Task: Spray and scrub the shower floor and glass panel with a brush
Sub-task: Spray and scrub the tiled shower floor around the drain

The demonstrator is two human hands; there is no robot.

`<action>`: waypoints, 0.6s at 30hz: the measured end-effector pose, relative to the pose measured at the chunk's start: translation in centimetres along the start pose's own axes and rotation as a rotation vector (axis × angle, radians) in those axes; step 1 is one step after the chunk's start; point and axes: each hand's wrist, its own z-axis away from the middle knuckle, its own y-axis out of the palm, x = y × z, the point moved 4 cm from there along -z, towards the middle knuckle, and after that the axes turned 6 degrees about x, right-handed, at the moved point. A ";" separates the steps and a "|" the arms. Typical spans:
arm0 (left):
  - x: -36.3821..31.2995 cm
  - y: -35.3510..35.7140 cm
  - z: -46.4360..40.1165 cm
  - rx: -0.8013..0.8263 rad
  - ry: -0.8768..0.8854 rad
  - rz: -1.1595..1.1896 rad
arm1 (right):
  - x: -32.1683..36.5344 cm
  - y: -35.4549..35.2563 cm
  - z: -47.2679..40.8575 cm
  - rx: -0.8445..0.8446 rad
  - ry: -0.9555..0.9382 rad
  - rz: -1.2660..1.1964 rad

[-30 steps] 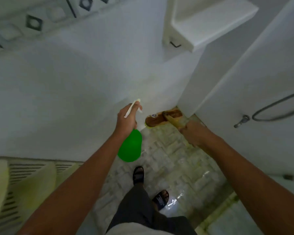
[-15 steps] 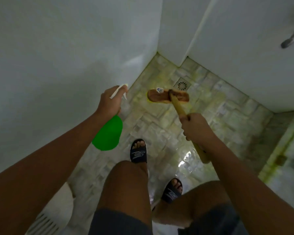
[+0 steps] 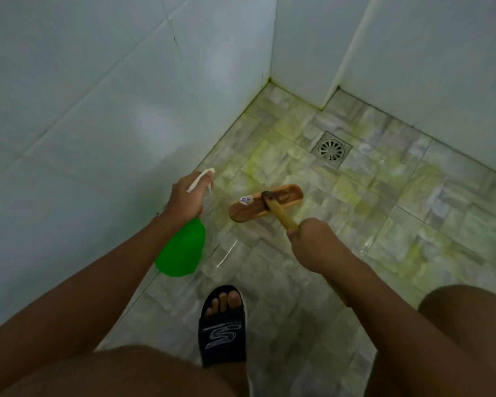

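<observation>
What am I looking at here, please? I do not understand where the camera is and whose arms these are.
There is no machine. The camera is worn on a person's head and looks down, so the two arms are that person's own. The left hand grips a green plastic spray bottle with a white trigger. The right hand grips the yellow wooden handle of a flat brown wooden scrub brush, whose head rests on the pale stone-patterned shower floor, stained yellow-green. A round metal drain sits near the corner of the white tiled walls. Below, one foot wears a black slide sandal.
</observation>
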 end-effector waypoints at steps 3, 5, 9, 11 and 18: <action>0.2 0.8 -0.8 -0.035 0.039 0.053 | -0.1 0.1 -1.6 0.000 -0.024 0.014; 0.0 1.1 -0.9 -0.028 0.070 0.078 | -0.6 0.0 -1.8 0.000 -0.018 0.007; -0.1 1.4 -0.3 -0.012 0.137 0.117 | -1.8 0.2 -1.8 0.015 0.025 0.013; 0.0 1.7 -0.7 -0.014 0.139 0.124 | -1.6 0.2 -2.1 0.033 0.034 0.004; -0.4 1.8 -1.0 -0.118 0.153 0.021 | -1.0 0.3 -2.4 0.044 0.020 -0.012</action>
